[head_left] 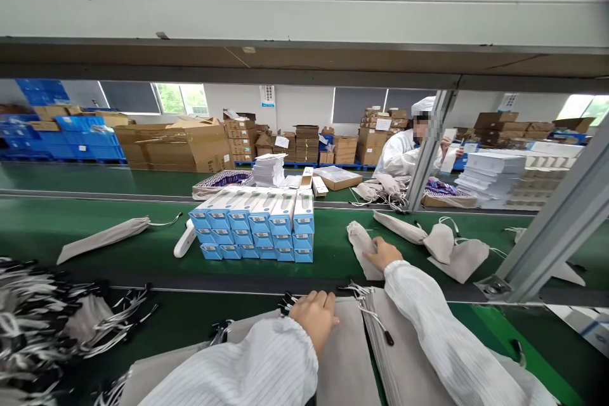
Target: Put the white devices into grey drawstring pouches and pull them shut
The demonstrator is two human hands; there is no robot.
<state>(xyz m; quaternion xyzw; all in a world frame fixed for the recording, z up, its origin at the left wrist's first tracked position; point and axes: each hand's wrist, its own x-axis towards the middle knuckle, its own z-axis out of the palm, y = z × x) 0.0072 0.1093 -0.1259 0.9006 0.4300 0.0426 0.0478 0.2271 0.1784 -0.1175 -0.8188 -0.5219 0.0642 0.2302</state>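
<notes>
My left hand (pixel 314 317) is at the top end of a flat grey drawstring pouch (pixel 349 355) on the near bench, its fingers curled down onto the cloth and cord. Beside it lies a stack of similar pouches (pixel 404 349) with white cords and black cord ends. Farther forward, on the green belt, my right hand (pixel 384 255) grips the side of another drawstring pouch (pixel 360 240), which looks filled out. Its fingertips are partly hidden. More pouches (pixel 440 242) lie on the belt to the right.
Blue-and-white boxes (pixel 257 225) stand stacked on the belt, with a white device (pixel 185 240) at their left. One long pouch (pixel 104 239) lies farther left. A slanted metal post (pixel 547 247) rises at right. Heaped cords (pixel 42 323) fill the near left. A co-worker (pixel 402 149) is across the line.
</notes>
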